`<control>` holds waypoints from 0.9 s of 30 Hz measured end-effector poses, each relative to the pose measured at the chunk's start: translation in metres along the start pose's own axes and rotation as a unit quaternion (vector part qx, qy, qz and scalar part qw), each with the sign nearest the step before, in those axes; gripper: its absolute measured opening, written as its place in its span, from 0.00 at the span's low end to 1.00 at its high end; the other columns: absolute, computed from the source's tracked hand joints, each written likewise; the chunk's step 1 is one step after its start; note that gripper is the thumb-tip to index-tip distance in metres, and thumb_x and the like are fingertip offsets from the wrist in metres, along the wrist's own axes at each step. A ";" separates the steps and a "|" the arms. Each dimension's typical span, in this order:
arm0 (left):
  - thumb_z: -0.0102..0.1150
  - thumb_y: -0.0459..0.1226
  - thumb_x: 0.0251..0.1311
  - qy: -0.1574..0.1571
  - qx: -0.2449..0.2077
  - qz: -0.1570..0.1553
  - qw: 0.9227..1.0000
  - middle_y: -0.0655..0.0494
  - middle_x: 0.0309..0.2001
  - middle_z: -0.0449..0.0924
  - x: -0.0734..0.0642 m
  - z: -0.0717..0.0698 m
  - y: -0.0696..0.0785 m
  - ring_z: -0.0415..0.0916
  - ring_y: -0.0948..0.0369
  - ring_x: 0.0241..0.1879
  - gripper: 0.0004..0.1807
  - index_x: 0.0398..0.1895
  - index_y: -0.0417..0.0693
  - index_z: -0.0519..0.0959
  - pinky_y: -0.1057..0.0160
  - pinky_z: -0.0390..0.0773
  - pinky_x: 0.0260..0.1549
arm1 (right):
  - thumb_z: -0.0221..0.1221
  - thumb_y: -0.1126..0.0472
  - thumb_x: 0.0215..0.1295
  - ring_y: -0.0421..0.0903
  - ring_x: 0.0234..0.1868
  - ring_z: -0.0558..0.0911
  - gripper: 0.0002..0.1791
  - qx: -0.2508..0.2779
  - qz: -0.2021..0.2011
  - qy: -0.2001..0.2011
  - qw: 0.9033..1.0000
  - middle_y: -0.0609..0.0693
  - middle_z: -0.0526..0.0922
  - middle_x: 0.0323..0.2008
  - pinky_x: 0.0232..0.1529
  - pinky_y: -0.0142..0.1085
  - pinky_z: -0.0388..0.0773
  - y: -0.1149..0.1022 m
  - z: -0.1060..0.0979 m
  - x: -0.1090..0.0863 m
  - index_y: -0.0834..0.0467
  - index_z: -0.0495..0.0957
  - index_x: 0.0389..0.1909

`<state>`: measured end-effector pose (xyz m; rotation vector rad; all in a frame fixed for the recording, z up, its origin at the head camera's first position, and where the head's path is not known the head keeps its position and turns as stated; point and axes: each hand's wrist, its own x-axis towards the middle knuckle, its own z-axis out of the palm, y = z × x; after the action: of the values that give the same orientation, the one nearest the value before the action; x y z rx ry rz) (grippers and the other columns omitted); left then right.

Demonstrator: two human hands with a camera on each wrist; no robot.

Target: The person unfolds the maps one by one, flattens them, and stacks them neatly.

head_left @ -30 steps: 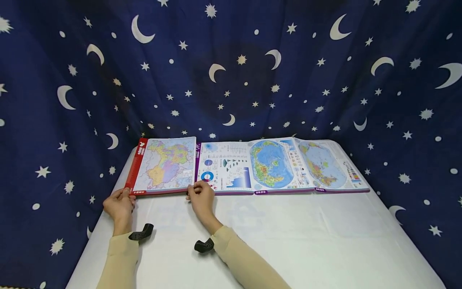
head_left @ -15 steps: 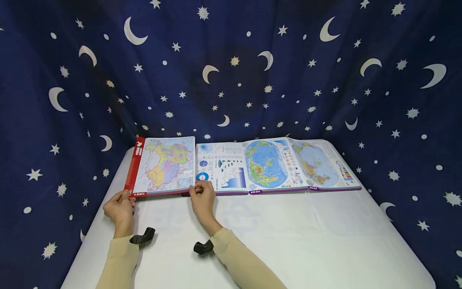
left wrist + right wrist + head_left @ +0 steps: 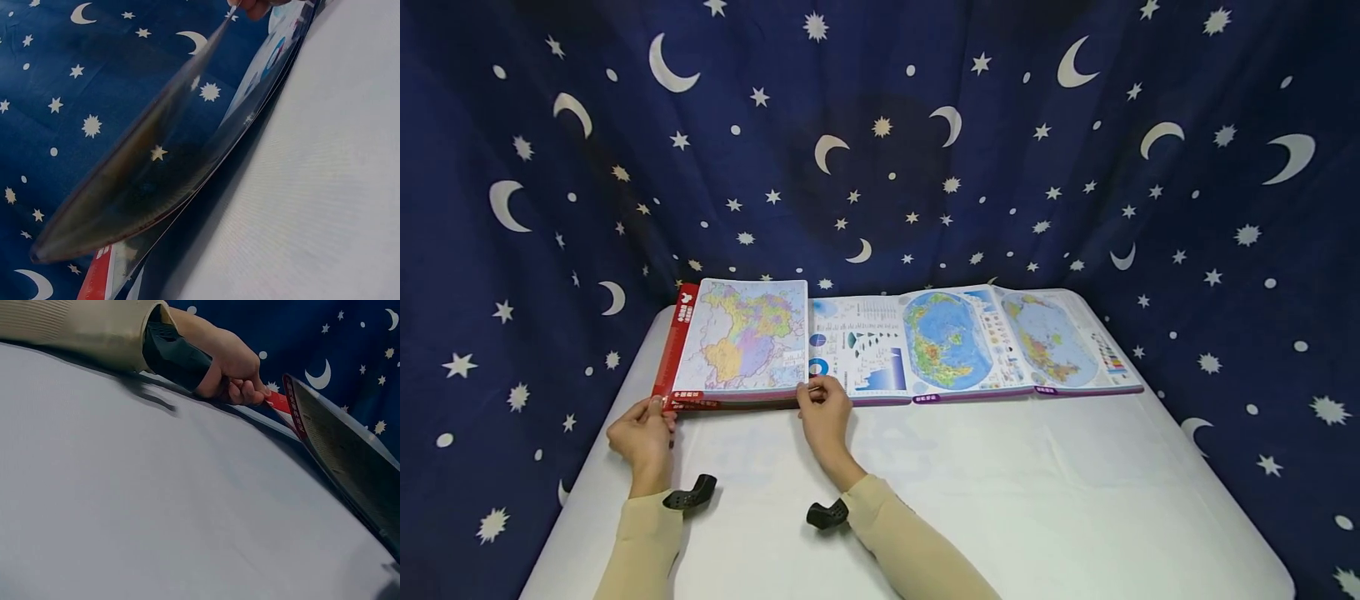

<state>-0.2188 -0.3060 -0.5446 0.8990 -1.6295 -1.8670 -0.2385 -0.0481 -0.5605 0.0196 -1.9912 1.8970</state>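
Note:
Two laminated map sheets overlap at the left end of the table. The upper one, a coloured map [image 3: 741,337], has its lower right corner pinched by my right hand [image 3: 826,417]. In the left wrist view this sheet [image 3: 134,184] bows up, apart from what lies under it along the near edge. My left hand [image 3: 643,433] pinches the lower left corner of the red-bordered sheet [image 3: 674,346] beneath; the right wrist view also shows that red corner [image 3: 279,401] between thumb and finger. Most of the lower sheet is hidden.
To the right lie a chart sheet [image 3: 872,346], a blue world map [image 3: 955,342] and another world map [image 3: 1056,342], side by side along the back of the white table [image 3: 985,500]. Behind hangs a dark blue curtain [image 3: 880,200] with moons and stars.
The upper map sheet has lifted and separated from the red-bordered sheet, so a second red label strip shows below it. Both hands keep their grip. The head view has shifted slightly.

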 end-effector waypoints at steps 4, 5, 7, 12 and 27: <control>0.62 0.34 0.73 0.005 0.001 0.003 1.000 0.62 0.18 0.81 0.001 0.001 -0.001 0.74 0.68 0.13 0.12 0.52 0.33 0.82 0.71 0.73 0.11 | 0.68 0.67 0.66 0.33 0.15 0.79 0.03 0.009 -0.004 0.008 1.000 0.58 0.85 0.28 0.21 0.31 0.81 -0.002 -0.007 0.002 0.63 0.83 0.35; 0.62 0.34 0.73 0.006 0.005 0.006 1.000 0.63 0.17 0.81 0.001 0.001 -0.001 0.73 0.68 0.12 0.12 0.52 0.33 0.82 0.71 0.73 0.10 | 0.68 0.68 0.66 0.36 0.15 0.80 0.03 0.011 -0.006 0.011 1.000 0.58 0.85 0.28 0.21 0.31 0.81 -0.002 -0.008 0.003 0.63 0.83 0.35; 0.62 0.34 0.73 0.007 0.006 0.008 1.000 0.63 0.17 0.81 0.002 0.001 -0.002 0.73 0.68 0.12 0.13 0.53 0.33 0.82 0.71 0.73 0.10 | 0.68 0.68 0.65 0.42 0.16 0.83 0.03 0.011 -0.008 0.016 1.000 0.58 0.85 0.28 0.21 0.31 0.82 -0.002 -0.012 0.004 0.64 0.83 0.34; 0.61 0.34 0.73 0.008 0.016 0.009 1.000 0.64 0.19 0.81 0.001 0.001 -0.002 0.75 0.69 0.14 0.15 0.56 0.32 0.82 0.71 0.74 0.12 | 0.67 0.68 0.66 0.58 0.20 0.86 0.04 0.012 0.000 0.021 1.000 0.57 0.85 0.29 0.21 0.31 0.82 -0.003 -0.023 0.006 0.64 0.82 0.34; 0.62 0.33 0.73 0.008 0.012 0.005 1.000 0.64 0.17 0.81 0.002 0.000 -0.002 0.74 0.69 0.13 0.15 0.55 0.31 0.82 0.71 0.73 0.10 | 0.67 0.63 0.68 0.40 0.28 0.80 0.03 -0.051 -0.022 0.068 0.996 0.50 0.84 0.30 0.33 0.30 0.78 0.002 -0.053 0.017 0.58 0.83 0.35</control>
<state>-0.2198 -0.3076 -0.5467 0.9108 -1.6465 -1.8338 -0.2404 0.0078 -0.5568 -0.0901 -1.9752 1.7194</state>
